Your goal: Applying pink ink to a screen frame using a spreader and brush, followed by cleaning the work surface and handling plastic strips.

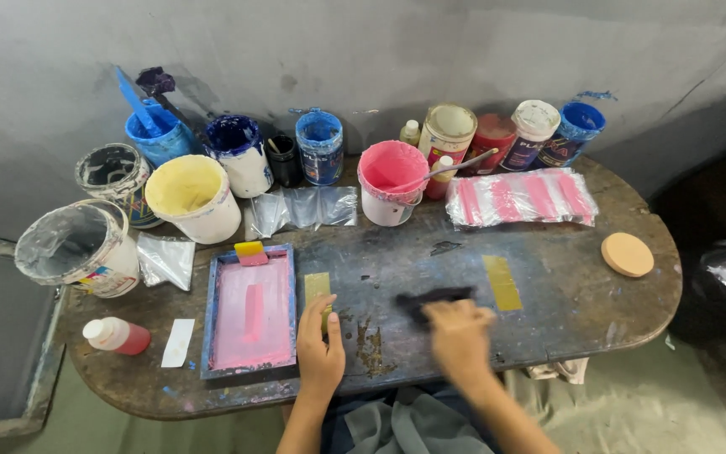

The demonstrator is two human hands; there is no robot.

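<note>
A worn oval wooden table point(598, 311) stands against a grey wall. Along its back edge runs a row of paint tubs; the pink bucket point(391, 181) in the middle holds a stirring stick. Left of that bucket sit blue pots, a cream tub point(192, 195) and a white tub point(81, 245). Right of it lie pink-striped plastic bags point(521, 197), and farther right a round tan disc point(628, 254).

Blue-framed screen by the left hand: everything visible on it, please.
The blue-framed screen is a small rectangular printing frame lying flat on the worn table, left of centre. Its mesh is coated pink, with a darker pink vertical stripe in the middle. A yellow-and-pink squeegee rests on its far edge. The left hand lies just beside its right rail.
</note>
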